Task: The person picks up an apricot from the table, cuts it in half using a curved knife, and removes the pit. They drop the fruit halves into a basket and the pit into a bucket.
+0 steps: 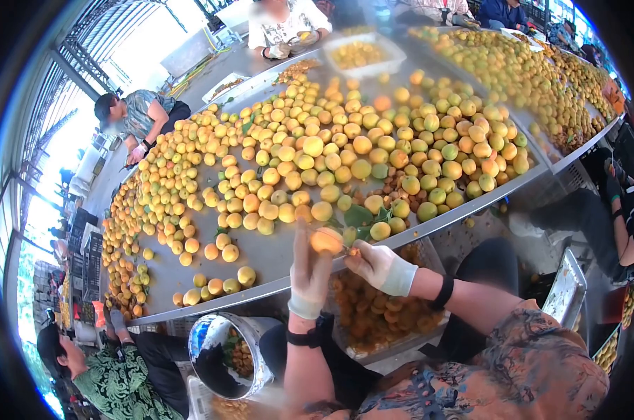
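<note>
My left hand (308,273), in a pale glove, holds an orange-yellow apricot (327,241) between thumb and fingers, just over the table's near edge. Close against that fruit, my right hand (386,270), also gloved, is closed in a pinch. A small reddish-brown bit shows at its fingertips, too small to name. Beyond both hands, many loose apricots (313,145) cover the metal table (275,246), some greener than others. Green leaves (357,215) lie among the fruit near my hands. Below my hands stands a crate of apricot halves (364,308), partly hidden by my arms.
A white bucket (271,353) with pits and leaves inside stands left of my legs. The table's raised metal rim (464,209) runs before me. A white tray of fruit (362,63) sits at the far side. Co-workers (142,119) are around the table, one seated at lower left (107,378).
</note>
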Available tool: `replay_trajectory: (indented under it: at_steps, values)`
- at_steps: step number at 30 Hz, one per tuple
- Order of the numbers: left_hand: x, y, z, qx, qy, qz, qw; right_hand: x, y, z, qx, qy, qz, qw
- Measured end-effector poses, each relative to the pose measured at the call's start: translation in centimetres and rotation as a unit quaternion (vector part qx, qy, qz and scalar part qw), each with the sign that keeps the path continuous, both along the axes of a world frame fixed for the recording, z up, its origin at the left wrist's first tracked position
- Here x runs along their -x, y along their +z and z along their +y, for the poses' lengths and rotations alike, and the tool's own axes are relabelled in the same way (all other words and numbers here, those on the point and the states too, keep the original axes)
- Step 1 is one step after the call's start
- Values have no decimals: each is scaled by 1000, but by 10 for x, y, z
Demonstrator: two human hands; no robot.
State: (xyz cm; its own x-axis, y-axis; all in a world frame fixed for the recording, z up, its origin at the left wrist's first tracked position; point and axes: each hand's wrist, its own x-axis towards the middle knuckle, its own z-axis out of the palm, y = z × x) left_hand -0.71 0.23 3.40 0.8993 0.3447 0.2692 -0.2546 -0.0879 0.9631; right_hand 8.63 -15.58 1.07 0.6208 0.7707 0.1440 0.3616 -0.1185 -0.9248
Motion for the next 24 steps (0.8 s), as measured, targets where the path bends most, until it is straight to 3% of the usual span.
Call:
replay_trajectory:
  at_steps: [3,5,6,8,9,12,13,14,17,18,20,24]
  values:
    - [2,5,0,-101,-26,55,993,-4,-14,-1,34,8,-26,999]
    - [2,-2,-8,167,-32,-16,985,3,-13,-3,33,-6,-45,998]
    - [2,-2,-10,167,-30,-16,985,5,-11,-3,32,-18,-65,997]
    - [2,-2,-17,354,17,-55,933,7,-12,-1,38,-29,-86,995]
    - [1,-4,-19,354,23,-56,933,8,-12,2,42,-40,-109,992]
    - [5,-22,-3,96,69,-31,992,7,-25,4,-43,-22,-138,989]
    - [5,-20,-7,59,100,-76,990,10,-26,8,-34,-31,-144,989]
    - [6,-20,-8,107,110,-68,986,12,-22,7,-24,-48,-154,987]
    - [10,-15,-3,278,7,-48,959,17,-4,5,-13,-14,-120,993]
    - [11,-16,-5,272,13,-59,960,19,-12,9,-19,-29,-109,993]
    - [13,-22,-11,481,-62,-16,874,20,-17,9,-21,-36,-99,994]
    - [12,-18,-9,470,-61,3,881,22,-13,5,-9,-46,-105,993]
